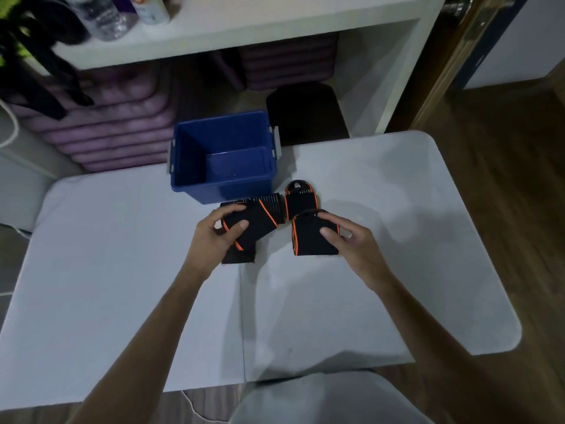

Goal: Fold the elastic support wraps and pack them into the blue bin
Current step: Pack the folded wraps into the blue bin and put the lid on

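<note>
Two wraps in hand, both black with orange edging. My left hand (218,232) grips a half-folded wrap (250,228), thumb on top, fingers (224,211) curled over its far end; one tail runs to a ribbed velcro end (267,201) near the bin, another flap (238,255) lies flat on the table (122,270) under my palm. My right hand (347,243) pinches a folded wrap (312,237), thumb on its face, other fingers behind its right edge. A third piece (301,197) sits just beyond, touching the folded one; can't tell if it's separate or joined.

Bin (224,154) is at the table's far edge, open, looks empty. Nothing packed yet.

Step, as I read it: folding, mid-way. The right one looks ready to drop in. The left one needs its loose ends tucked first. Next move: hold the fold tight so the elastic doesn't spring open, then lift over the near rim.
</note>
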